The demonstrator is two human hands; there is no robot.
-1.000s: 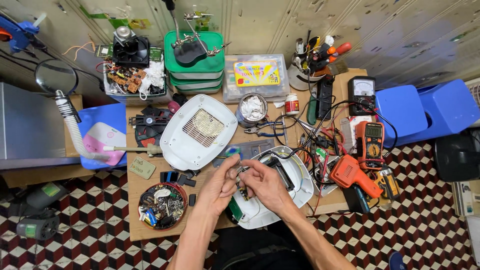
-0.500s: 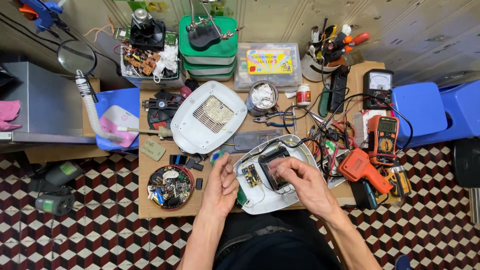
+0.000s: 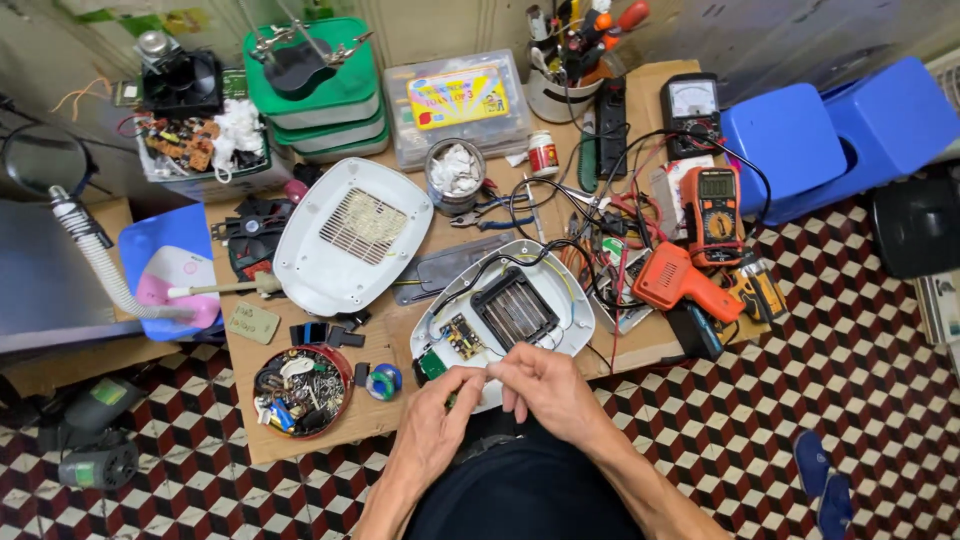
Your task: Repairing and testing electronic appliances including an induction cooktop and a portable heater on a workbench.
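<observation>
At the near edge of the cardboard-covered workbench (image 3: pixel 300 440), the left hand (image 3: pixel 440 420) and right hand (image 3: pixel 545 385) meet fingertip to fingertip over the front rim of an opened white appliance base (image 3: pixel 505 310). Both hands are closed in a pinch; whatever small part lies between the fingers is too small to make out. The appliance base lies flat, showing a black grille at its centre and a small circuit board (image 3: pixel 462 337) toward its left; a black cable runs from it toward the back of the bench. Its detached white cover (image 3: pixel 352 235), with a vented panel, lies just to the left and behind. A round tin of screws and small parts (image 3: pixel 302 390) sits left of the hands. An orange soldering gun (image 3: pixel 680 285) and an orange multimeter (image 3: pixel 716 212) lie to the right.
</observation>
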